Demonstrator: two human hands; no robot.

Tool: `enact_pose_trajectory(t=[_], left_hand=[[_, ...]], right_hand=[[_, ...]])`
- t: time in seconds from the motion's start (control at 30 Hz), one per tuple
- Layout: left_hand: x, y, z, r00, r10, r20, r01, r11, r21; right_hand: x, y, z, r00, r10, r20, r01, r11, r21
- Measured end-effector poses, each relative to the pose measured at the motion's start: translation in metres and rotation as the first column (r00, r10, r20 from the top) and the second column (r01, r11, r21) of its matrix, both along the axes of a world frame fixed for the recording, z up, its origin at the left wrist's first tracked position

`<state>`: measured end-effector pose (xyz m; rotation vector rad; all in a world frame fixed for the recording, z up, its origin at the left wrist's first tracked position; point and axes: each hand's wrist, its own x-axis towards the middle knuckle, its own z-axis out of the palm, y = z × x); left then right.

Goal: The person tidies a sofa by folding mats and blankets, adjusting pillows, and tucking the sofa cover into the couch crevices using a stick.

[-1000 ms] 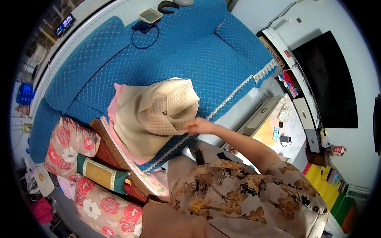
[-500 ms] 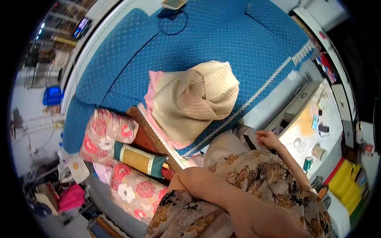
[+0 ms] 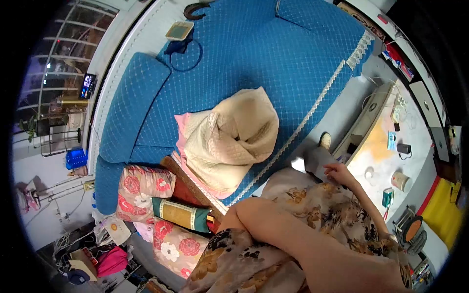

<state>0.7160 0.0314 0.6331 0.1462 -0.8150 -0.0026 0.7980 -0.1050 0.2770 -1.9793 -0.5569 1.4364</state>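
Observation:
My right hand (image 3: 338, 175) hangs at the right side of my flowered dress (image 3: 293, 210), its fingers loosely bent and apart with nothing in them. Of my left arm (image 3: 273, 227) only the bent upper part and elbow show; the left hand is out of sight. In front of me a cream quilted pad (image 3: 229, 141) with a pink edge lies bunched and twisted on the blue sofa cover (image 3: 234, 53). Neither arm touches the pad. Below my right hand's reach, a foot in a pale shoe (image 3: 325, 140) shows on the floor.
Flowered pillows (image 3: 141, 195) and a green-and-gold bolster (image 3: 181, 215) lie left of me. A blue cord loop (image 3: 188, 58) rests on the sofa beside a small framed device (image 3: 179, 31). At right stands a table (image 3: 376, 171) with a cup (image 3: 401, 181) and a green box (image 3: 388, 198).
The whole view has turned and shifted, bringing the shoe and more of the window side into sight. My right hand stays by my side. The pad looks much the same.

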Motion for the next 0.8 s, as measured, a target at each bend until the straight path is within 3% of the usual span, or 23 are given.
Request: enact_pose_trajectory(t=[0.13, 0.33, 0.47, 0.5, 0.6, 0.7, 0.8], left_hand=[[0.080, -0.024, -0.006, 1.000, -0.023, -0.007, 0.024, 0.997, 0.074], [0.192, -0.050, -0.010, 0.999, -0.036, 0.011, 0.034, 0.988, 0.149], [0.252, -0.050, -0.011, 0.999, -0.036, 0.014, 0.032, 0.981, 0.193], [0.266, -0.048, -0.012, 0.999, -0.030, 0.012, 0.027, 0.978, 0.207], [0.307, -0.040, -0.015, 1.000, -0.017, 0.009, 0.014, 0.970, 0.241], [0.350, -0.027, -0.025, 1.000, 0.002, 0.012, -0.005, 0.965, 0.261], [0.391, -0.010, -0.043, 0.997, 0.041, 0.071, -0.058, 0.965, 0.256]], right_hand=[[0.074, -0.036, -0.024, 0.998, -0.053, 0.018, 0.052, 0.996, 0.066], [0.207, -0.105, -0.037, 0.985, -0.166, 0.037, 0.166, 0.986, 0.023], [0.297, -0.105, -0.020, 0.974, -0.009, 0.227, 0.006, 1.000, 0.015], [0.314, -0.102, -0.023, 0.964, -0.055, 0.260, 0.051, 0.998, 0.022], [0.365, -0.079, -0.029, 0.977, -0.133, 0.167, 0.117, 0.988, 0.105], [0.410, -0.051, -0.049, 0.943, -0.061, 0.326, 0.020, 0.992, 0.126], [0.451, -0.019, -0.031, 0.935, 0.023, 0.353, -0.064, 0.993, 0.104]])
